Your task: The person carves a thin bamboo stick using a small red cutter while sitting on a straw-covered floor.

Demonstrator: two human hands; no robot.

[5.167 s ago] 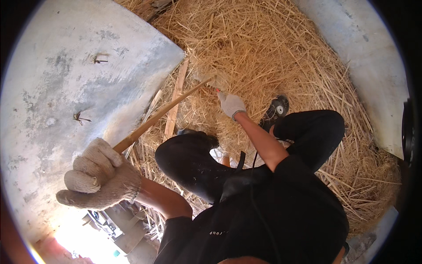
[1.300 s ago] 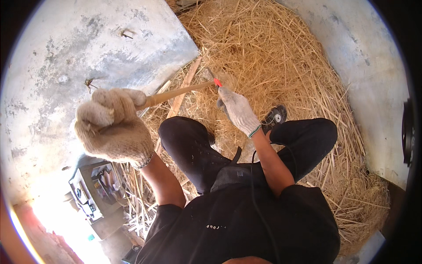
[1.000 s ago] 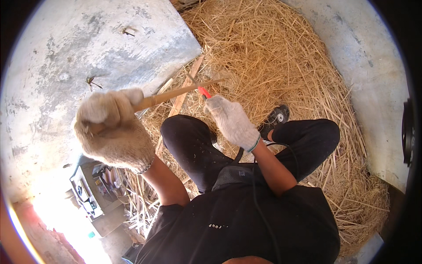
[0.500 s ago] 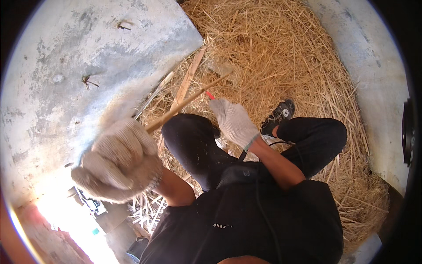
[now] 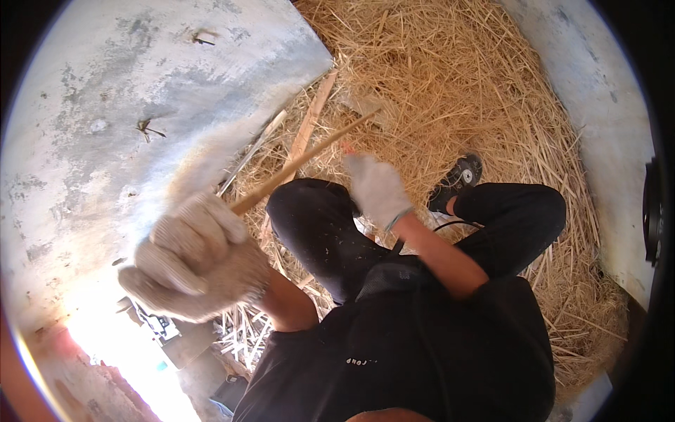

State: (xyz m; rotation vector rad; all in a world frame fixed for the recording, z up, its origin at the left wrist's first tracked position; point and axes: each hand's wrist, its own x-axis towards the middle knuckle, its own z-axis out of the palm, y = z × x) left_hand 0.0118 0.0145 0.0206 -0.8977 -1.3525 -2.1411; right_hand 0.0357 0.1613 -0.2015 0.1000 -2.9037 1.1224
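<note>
Your left grip, in a pale knitted glove at 8 o'clock, closes its curled fingers around the thick end of a slender wooden stick. The stick slants out of the fist toward 2 o'clock, tapering to a tip held above the straw, just past 12 o'clock in the scene. Your right grip, gloved to match and sitting near the centre toward 1 o'clock, is closed around a red-marked tool; only a blurred bit of red shows beyond the fingers, just below the stick, and whether the two touch cannot be told.

Beneath the stick, toward 11 o'clock, a flat wooden slat lies on the straw. Under your right forearm your knees spread wide in black trousers, with a dark shoe planted between 2 and 3 o'clock. Your black shirt fills the view from 5 to 6 o'clock.

Loose golden straw carpets the ground from 12 round to 4 o'clock, meeting a pale wall at 3 o'clock. A weathered grey-white plastered surface, with two small twig-like bits on it, spans 9 to 11 o'clock, and glaring light pours in at 8 o'clock, beyond your left grip.
</note>
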